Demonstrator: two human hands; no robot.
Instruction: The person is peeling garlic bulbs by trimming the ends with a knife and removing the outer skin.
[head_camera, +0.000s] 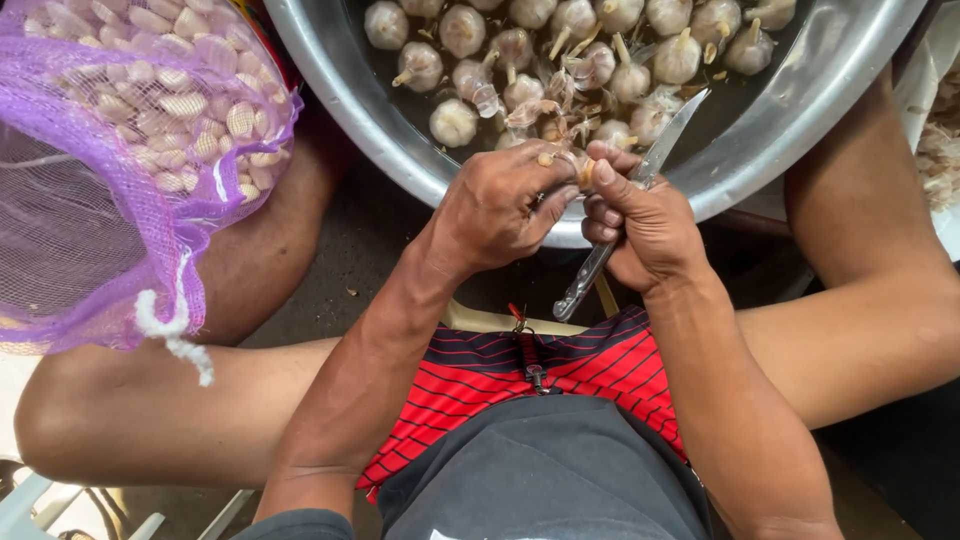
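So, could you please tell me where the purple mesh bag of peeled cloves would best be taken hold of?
Probably at the gathered neck of the purple mesh bag, where the white drawstring hangs, coming in from the near, lower side. The cloves bulge at the far upper end, while the near part is slack, empty netting that bunches easily in a hand.

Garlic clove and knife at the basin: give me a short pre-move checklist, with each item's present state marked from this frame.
1. Left hand pinches the garlic clove: ok.
2. Right hand grips the knife by its handle: ok.
3. Blade points away from the body, over the metal basin: ok.
4. Fingertips away from the cutting edge: cannot tell, the clove hides the contact.
5. Whole garlic bulbs lie in water within the basin, close to both hands: ok.
6. Purple mesh bag of peeled cloves hangs open beside the left arm: cannot tell, its mouth is out of view.
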